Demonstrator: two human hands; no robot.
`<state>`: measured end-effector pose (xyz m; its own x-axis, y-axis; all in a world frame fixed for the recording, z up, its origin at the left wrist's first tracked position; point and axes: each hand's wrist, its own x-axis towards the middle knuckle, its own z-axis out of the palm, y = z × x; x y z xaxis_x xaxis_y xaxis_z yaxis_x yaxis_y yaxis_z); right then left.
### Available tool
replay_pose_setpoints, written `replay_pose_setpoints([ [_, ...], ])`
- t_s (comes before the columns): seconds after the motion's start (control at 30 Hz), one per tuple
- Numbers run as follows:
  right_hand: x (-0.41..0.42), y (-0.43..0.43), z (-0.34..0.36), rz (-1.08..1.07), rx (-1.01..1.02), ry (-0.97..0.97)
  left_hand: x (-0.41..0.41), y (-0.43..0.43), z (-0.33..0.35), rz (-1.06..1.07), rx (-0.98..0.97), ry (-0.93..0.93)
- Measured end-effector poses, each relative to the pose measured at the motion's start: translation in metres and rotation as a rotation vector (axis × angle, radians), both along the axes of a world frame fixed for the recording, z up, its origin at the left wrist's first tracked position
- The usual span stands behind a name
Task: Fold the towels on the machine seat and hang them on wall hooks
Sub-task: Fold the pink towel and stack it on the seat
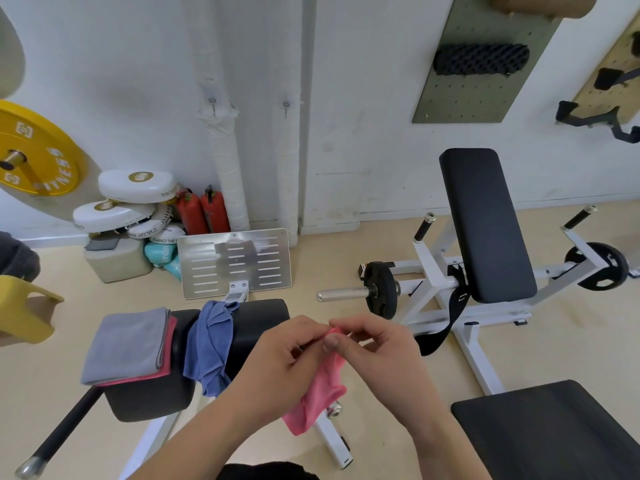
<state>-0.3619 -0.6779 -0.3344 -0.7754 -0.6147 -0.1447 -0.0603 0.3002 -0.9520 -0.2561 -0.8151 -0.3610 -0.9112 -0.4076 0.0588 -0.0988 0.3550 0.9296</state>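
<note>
both hands pinched the top edge of a pink towel, the rest hanging limp beneath them.

the left hand (277,358) and right hand (377,355) met almost fingertip to fingertip, each pinching the upper edge of the pink towel (320,393) between thumb and fingers. the cloth drooped below the hands in the air, just off the near edge of the seat (256,323). it looked thin, light and floppy, so it would likely sag wherever it was not held. it seemed best taken by two corners of one edge and drawn apart to pull it flat before folding. left of the left hand a blue towel (207,344) lay crumpled over the seat. further left a folded grey towel (128,344) sat on a red towel (166,358). two wall hooks (212,105) stood well beyond the hands, up on the wall.
</note>
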Motion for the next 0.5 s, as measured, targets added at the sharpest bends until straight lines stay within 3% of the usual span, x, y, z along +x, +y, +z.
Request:
replay_pose_setpoints([
  [0.23,0.006,-0.006,0.003,-0.005,0.085,0.277,0.000,-0.009,-0.006,0.080,-0.022,-0.204],
  [0.5,-0.007,-0.002,0.014,0.045,-0.016,0.330,0.000,-0.029,-0.024,0.064,-0.080,-0.298],
])
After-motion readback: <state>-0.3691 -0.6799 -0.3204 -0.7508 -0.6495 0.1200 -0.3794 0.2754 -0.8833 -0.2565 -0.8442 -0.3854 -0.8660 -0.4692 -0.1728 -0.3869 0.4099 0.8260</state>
